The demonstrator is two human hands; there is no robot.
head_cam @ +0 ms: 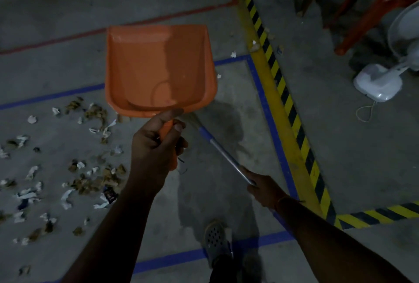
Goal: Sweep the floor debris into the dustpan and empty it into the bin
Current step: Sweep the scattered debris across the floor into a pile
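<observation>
Held above a concrete floor (68, 10) at the centre of the frame: an orange dustpan (158, 67), pan empty and facing up, its handle gripped in the left hand (154, 146), fingers and thumb curled tight around it. Lower right of centre, the right hand (263, 189) closed around the metal shaft of a broom (224, 155) — blue collar toward the far end, bristle end hidden behind the dustpan. Scattered across the lower left of the frame: debris (90, 183) of white paper scraps and brown crumbled bits, lying on the floor well apart from the raised pan, with a few stray white scraps at centre right. Marked on the floor: blue tape lines (260, 92), a red line (113, 26) across the upper left, a yellow-and-black hazard stripe (278, 92) running diagonally down the right. At right edge, a white fan (385, 78) on its base beside an orange frame (362, 10). Bottom centre, one grey perforated shoe (215, 239).
</observation>
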